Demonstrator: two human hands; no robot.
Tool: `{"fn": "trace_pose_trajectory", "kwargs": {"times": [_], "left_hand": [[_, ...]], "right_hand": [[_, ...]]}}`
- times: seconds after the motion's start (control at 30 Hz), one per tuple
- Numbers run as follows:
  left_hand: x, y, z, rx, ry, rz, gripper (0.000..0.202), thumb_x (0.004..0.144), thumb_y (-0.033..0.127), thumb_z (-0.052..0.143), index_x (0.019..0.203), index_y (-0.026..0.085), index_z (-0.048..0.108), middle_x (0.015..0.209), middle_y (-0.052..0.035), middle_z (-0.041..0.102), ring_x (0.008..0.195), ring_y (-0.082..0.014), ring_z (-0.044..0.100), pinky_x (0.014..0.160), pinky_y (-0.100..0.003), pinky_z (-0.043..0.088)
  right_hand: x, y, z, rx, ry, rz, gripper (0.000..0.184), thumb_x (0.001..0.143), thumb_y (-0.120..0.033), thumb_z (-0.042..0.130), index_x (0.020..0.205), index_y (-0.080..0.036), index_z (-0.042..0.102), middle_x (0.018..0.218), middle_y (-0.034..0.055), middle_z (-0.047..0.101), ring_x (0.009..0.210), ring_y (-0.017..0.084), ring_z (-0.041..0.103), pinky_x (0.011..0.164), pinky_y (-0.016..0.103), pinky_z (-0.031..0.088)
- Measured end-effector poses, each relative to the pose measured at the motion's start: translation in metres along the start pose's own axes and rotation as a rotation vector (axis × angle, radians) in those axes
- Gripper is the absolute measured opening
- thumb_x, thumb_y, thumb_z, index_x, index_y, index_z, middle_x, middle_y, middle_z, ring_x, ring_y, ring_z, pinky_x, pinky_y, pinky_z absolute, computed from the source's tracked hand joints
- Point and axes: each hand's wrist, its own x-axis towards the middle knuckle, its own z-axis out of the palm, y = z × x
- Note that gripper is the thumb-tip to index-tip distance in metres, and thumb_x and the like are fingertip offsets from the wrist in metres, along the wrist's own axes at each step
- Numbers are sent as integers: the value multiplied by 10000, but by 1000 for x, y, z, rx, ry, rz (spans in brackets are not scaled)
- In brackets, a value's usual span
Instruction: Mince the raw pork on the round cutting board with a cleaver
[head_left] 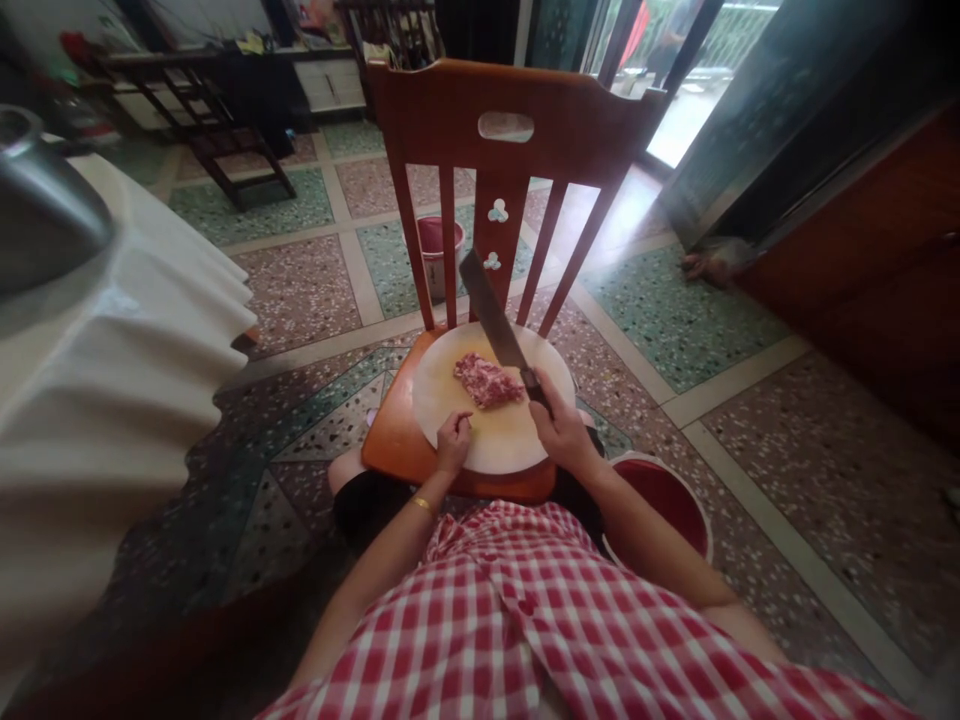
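One cleaver (491, 312), clamped by its handle in the right hand (559, 425).
It slants up and away from the grip — presumably keeping the edge clear of both hands. Chopped meat (487, 383) lies just left of that grip, beyond the left hand (454, 440) — fingers curled, whether shut on anything cannot be told. A chair (386, 430) apparently serves as the board's (506, 450) stand.

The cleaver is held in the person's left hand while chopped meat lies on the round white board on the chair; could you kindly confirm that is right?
Not quite: the head view shows the cleaver in the right hand, not the left; the chopped meat does lie on the round white board on the chair.
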Motion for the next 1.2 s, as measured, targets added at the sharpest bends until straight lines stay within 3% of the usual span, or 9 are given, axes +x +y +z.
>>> {"fn": "trace_pose_trajectory", "kwargs": {"times": [0.1,0.23,0.3,0.43,0.53,0.7,0.93,1.1,1.2], "left_hand": [[1,-7,3,17,-3,21,230,798,219,413,881,152,617,656,8,572,588,-87,512,584,-189,406],[1,-12,3,45,4,64,234,804,206,409,885,156,623,697,-9,608,624,-97,538,621,-200,422],[1,-13,2,52,-4,68,235,804,194,406,883,156,624,692,-9,611,621,-99,540,620,-202,424],[-1,-14,2,70,-38,83,232,808,192,408,894,159,621,720,-11,621,640,-101,550,626,-201,427],[-2,-15,3,84,-34,117,229,814,192,404,892,163,618,780,-25,636,695,-107,569,664,-206,435],[-1,-16,3,99,-27,145,232,804,169,401,885,160,619,779,-29,642,712,-113,577,690,-216,444],[-2,-16,2,71,-14,117,234,813,191,404,903,173,620,768,-17,644,693,-109,579,662,-207,447],[-3,-15,2,64,-11,111,236,808,182,401,893,167,621,763,-20,640,687,-108,576,666,-209,447],[-3,-16,2,64,-22,104,235,809,185,402,899,164,618,744,-12,632,667,-100,566,654,-201,441]], "right_hand": [[1,1,8,-220,30,-169,528,901,-308,344,1398,-142,282,1237,148,539,1054,219,556,885,327,444],[-5,27,41,-489,-331,70,525,892,-229,359,1405,-158,273,1003,124,673,881,227,643,793,344,490],[-3,29,42,-509,-412,159,531,893,-229,366,1411,-185,258,930,95,698,809,224,661,760,335,498],[6,5,19,-276,-189,-14,524,915,-269,328,1424,-220,212,1205,72,583,1046,209,576,912,335,426],[7,2,19,-204,-87,-81,534,917,-273,317,1429,-195,189,1299,74,501,1154,192,494,977,326,370],[2,27,41,-361,-347,215,533,892,-231,360,1412,-189,250,1020,79,678,897,233,645,812,344,478],[4,0,24,-246,-112,-75,527,923,-278,303,1430,-193,188,1263,83,536,1120,202,525,944,317,397],[-4,19,40,-444,-390,173,541,904,-259,344,1424,-191,214,1020,88,676,857,223,655,795,329,487],[1,11,33,-401,-332,105,543,912,-273,327,1431,-203,184,1074,83,656,913,217,638,825,320,472]]}}
